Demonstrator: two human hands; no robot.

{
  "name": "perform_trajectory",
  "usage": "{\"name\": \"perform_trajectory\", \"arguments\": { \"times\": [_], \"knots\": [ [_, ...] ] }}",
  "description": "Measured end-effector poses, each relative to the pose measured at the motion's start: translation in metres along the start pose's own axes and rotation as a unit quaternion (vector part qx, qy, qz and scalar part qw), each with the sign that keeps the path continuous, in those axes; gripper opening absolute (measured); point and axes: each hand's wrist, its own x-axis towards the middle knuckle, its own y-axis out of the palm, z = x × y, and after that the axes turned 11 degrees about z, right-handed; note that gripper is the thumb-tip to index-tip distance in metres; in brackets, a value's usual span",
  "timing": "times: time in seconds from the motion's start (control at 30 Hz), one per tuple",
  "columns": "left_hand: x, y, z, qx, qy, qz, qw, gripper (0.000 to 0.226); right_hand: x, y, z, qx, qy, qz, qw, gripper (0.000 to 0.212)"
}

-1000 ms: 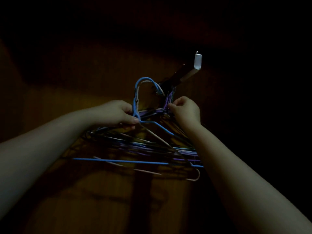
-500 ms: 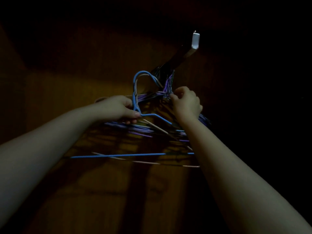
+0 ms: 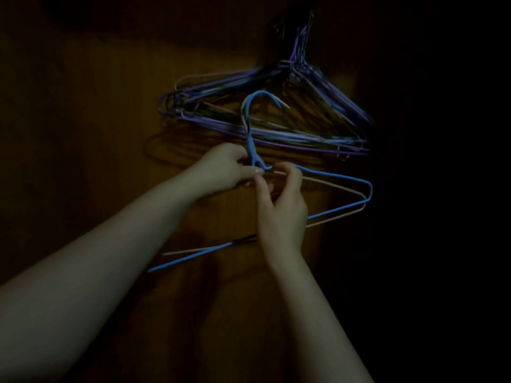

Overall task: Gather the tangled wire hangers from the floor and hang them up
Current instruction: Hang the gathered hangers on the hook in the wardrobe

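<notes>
A bundle of several purple and dark wire hangers hangs by its hooks from a dark hook at the top of a wooden surface. Below it I hold a blue wire hanger with a pale pink hanger lying against it, their hooks pointing up. My left hand pinches the blue hanger's neck just under its hook. My right hand pinches the same twisted neck from the right, thumb and fingers curled round the wire. The scene is very dim.
A brown wooden panel fills the background behind the hangers. The right side of the view is black, and nothing can be made out there.
The bundle now hangs by itself, higher in view. My right hand left it and joined my left hand at the blue hanger's neck. The blue and pink hangers came down, apart from the bundle.
</notes>
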Motion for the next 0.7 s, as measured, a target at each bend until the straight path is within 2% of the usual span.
{"name": "perform_trajectory", "arguments": {
  "times": [0.07,0.17,0.3,0.43,0.57,0.7],
  "knots": [
    [-0.007,0.010,0.004,-0.086,-0.003,0.019,0.996,0.009,-0.007,0.005,-0.007,0.019,0.003,-0.007,1.000,0.043],
    [-0.014,0.018,0.011,-0.190,0.009,0.067,0.980,0.026,-0.014,0.009,-0.013,-0.002,-0.005,-0.015,1.000,0.044],
    [-0.021,0.025,0.019,-0.183,0.031,0.068,0.980,0.033,-0.016,0.006,-0.014,-0.040,0.014,-0.016,0.999,0.037],
    [-0.023,0.029,0.026,-0.156,0.011,0.058,0.986,0.033,-0.020,0.001,-0.015,-0.074,0.051,-0.002,0.996,0.031],
    [-0.028,0.032,0.030,-0.164,-0.011,0.069,0.984,0.026,-0.024,-0.001,-0.018,-0.109,0.050,-0.008,0.993,0.030],
    [-0.030,0.030,0.034,-0.145,-0.006,0.074,0.987,0.033,-0.028,-0.007,-0.024,-0.151,0.042,-0.023,0.987,0.027]
  ]
}}
